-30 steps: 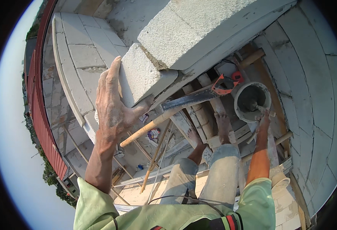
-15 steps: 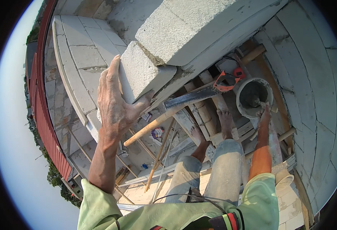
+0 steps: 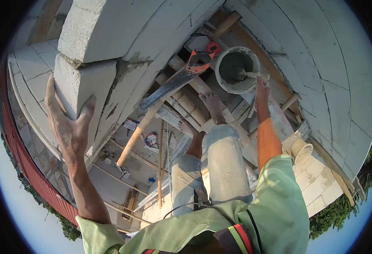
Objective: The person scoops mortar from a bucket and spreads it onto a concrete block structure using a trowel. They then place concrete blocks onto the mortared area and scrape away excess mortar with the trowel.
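Observation:
My left hand (image 3: 69, 131) grips the end of a pale lightweight concrete block (image 3: 96, 80) on top of the wall, its thumb on the inner face and its fingers along the outer side. A mortar joint separates this block from the larger block (image 3: 103, 31) beyond it. On the right, my right hand (image 3: 261, 86) is closed around the handle of a trowel (image 3: 253, 75). Grey mortar (image 3: 232, 63) hides the trowel's head inside the round bucket (image 3: 218, 77).
A handsaw (image 3: 169, 87) with an orange-and-black handle lies across bamboo poles (image 3: 139, 131) left of the bucket. Beside it is a red tape measure (image 3: 213, 47). My bare feet stand on scaffold planks, with gaps showing a lower floor. A block wall (image 3: 317, 63) rises on the right.
The view has swung, so the wall, saw and bucket sit farther left in the picture. My left hand stays on the block. The right hand remains at the bucket, with the trowel now showing more clearly.

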Available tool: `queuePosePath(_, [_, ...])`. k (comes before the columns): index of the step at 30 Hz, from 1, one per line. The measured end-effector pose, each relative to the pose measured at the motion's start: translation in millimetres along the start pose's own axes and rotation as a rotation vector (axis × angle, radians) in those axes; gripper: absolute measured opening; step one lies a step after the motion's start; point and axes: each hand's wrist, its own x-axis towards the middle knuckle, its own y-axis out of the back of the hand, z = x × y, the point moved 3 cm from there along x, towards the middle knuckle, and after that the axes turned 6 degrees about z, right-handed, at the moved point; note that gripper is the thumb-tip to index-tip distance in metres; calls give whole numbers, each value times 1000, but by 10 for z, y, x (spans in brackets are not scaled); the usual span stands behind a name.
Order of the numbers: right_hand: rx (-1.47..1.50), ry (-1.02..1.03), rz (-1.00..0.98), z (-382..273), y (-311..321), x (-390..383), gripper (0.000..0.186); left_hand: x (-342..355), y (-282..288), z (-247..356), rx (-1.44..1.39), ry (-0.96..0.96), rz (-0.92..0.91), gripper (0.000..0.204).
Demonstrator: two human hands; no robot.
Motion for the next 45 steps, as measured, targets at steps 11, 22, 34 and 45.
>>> queuePosePath(11, [-503,-140,209,1892,888,41,54,-22,-70,-107,104,-42,46,95])
queuePosePath(22, [-506,163,372,1468,211,210,43,-44,47,-43,205,22,100,98])
queuePosePath(34, [-67,263,45,-169,-555,-81,52,-67,56,-89,187,47,99,101])
queuePosePath(45, [-1039,877,42,-89,-812,92,35,-32,153,-138,182,28,113,104])
